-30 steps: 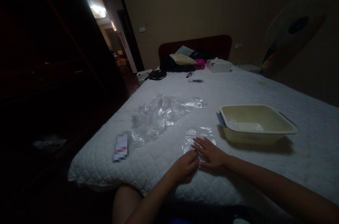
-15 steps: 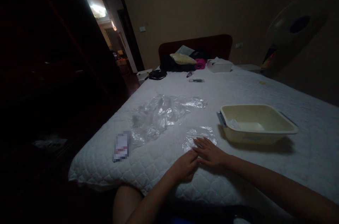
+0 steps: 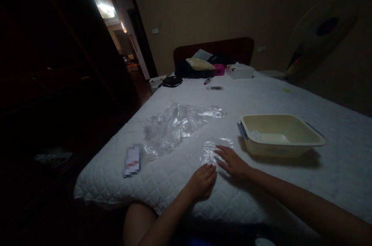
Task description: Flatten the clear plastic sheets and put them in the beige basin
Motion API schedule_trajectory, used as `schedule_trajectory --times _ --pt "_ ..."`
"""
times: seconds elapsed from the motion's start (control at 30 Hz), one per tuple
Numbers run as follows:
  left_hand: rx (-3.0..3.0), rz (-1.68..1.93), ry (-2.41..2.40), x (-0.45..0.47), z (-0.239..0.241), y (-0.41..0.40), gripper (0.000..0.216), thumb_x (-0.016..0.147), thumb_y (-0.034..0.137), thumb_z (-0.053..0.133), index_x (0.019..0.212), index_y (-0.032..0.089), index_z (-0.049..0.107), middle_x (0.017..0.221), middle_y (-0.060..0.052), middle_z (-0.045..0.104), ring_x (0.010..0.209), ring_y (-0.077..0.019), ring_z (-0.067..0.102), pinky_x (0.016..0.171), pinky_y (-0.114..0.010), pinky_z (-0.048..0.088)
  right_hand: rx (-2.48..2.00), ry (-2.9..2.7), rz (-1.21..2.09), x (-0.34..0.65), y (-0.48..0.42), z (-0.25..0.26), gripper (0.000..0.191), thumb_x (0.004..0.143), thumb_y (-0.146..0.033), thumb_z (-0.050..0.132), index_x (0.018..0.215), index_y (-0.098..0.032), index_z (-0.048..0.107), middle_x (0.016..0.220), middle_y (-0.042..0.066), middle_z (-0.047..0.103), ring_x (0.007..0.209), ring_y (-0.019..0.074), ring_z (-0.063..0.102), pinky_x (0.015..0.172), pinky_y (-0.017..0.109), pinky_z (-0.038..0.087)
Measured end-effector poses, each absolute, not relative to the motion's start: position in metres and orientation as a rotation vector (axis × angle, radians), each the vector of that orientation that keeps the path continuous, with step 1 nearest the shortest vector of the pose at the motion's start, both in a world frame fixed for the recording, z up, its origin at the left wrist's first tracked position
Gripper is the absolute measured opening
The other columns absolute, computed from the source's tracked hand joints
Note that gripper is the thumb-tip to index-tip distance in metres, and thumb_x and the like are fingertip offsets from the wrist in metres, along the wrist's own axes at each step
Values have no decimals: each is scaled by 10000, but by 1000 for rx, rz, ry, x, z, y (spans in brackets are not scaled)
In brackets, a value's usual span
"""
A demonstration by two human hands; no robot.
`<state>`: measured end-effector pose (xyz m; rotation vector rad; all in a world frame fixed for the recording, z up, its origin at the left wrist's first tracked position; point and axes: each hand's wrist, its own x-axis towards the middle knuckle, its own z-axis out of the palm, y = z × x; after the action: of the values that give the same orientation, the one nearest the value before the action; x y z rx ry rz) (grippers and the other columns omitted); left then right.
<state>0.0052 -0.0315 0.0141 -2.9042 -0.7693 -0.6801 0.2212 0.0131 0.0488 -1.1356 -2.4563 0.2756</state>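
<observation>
A small clear plastic sheet or bag (image 3: 209,150) lies flat on the white quilted bed. My left hand (image 3: 202,181) rests at its near edge, fingers lying flat and close together. Over its right side is my right hand (image 3: 233,164), open with the fingers spread; part of the plastic is hidden beneath it. Farther off to the left, a larger crumpled clear plastic sheet (image 3: 177,126) is spread across the quilt. To the right of my hands stands a cream plastic basin (image 3: 279,150) with grey handles and a bit of clear plastic inside.
A phone-like flat thing (image 3: 132,161), blurred out, lies near the bed's left edge. Toward the headboard (image 3: 244,49) are a small packaged item (image 3: 215,88), a white box (image 3: 240,71) and a pile with a cream pillow (image 3: 200,64). A fan (image 3: 325,27) stands at the right.
My hands have come apart: they were touching over the plastic, and now a small gap lies between them. The right hand's fingers have spread.
</observation>
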Motion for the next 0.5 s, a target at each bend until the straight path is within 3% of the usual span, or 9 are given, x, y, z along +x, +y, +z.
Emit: schedule_trajectory --times 0.13,0.3,0.4,0.5 --pt "-2894 -609 -806 5 20 -33 459 789 183 392 1233 69 377 1300 -174 402 1265 -256 270 1012 -460 288 -1325 -2099 341 243 21 59 401 849 -428 329 1105 -179 510 1152 127 521 1084 248 468 918 435 373" --pt "-2891 -581 -846 7 20 -33 452 801 209 394 1236 88 375 1330 -168 364 1279 -252 240 1021 -469 256 -1496 -1901 902 278 23 57 434 763 -548 390 814 -157 571 762 81 612 688 209 585 634 364 486" --pt "-2891 -562 -847 8 19 -32 460 805 218 393 1246 90 363 1338 -166 353 1282 -259 229 1024 -480 240 -1530 -1846 1164 287 18 49 468 696 -589 467 819 -147 557 694 56 595 600 179 567 548 318 470" --pt "-2897 -538 -846 8 19 -32 493 803 225 396 1271 85 330 1343 -166 343 1285 -263 219 1027 -486 228 -1495 -1823 1221 286 15 40 471 646 -563 539 874 -152 536 669 30 578 594 166 559 541 299 453"
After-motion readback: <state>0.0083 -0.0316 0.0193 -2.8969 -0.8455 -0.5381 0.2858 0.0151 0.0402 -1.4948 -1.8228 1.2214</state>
